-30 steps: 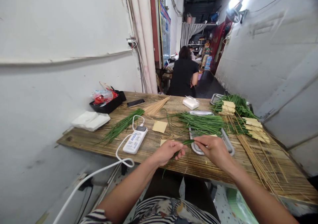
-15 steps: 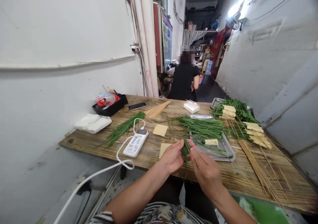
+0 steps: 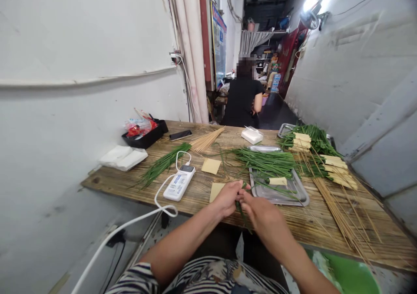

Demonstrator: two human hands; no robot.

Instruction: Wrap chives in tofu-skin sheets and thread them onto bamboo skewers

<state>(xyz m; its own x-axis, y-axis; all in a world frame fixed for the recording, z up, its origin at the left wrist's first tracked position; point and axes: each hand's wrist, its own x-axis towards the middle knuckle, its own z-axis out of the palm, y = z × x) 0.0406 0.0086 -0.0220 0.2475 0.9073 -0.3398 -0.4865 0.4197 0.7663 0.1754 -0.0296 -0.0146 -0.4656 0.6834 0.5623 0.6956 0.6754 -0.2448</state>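
Close together at the table's near edge, my left hand (image 3: 227, 199) and my right hand (image 3: 264, 213) are both closed on a small folded bunch of chives (image 3: 239, 209). Its green ends hang below the fingers; the rest is covered by them. Beside my left hand lies a pale yellow tofu-skin sheet (image 3: 215, 191), partly behind the wrist, with another tofu-skin sheet (image 3: 211, 166) farther back. Past my right hand, a metal tray (image 3: 303, 195) bears long loose chives (image 3: 267, 160) and one rolled piece (image 3: 278, 181) with green at its end.
Skewered rolls (image 3: 339, 172) rest at the right, their sticks (image 3: 335, 216) reaching the near edge. Bamboo skewers (image 3: 206, 141), a phone (image 3: 180, 135), a white power bank (image 3: 180, 184) with cable, and a black box (image 3: 143, 140) are leftward. A person (image 3: 244, 98) sits beyond the table.
My right hand has moved up and over the chive bunch, its fingers now meeting the left fingertips. Less of the bunch shows. The view has shifted slightly.
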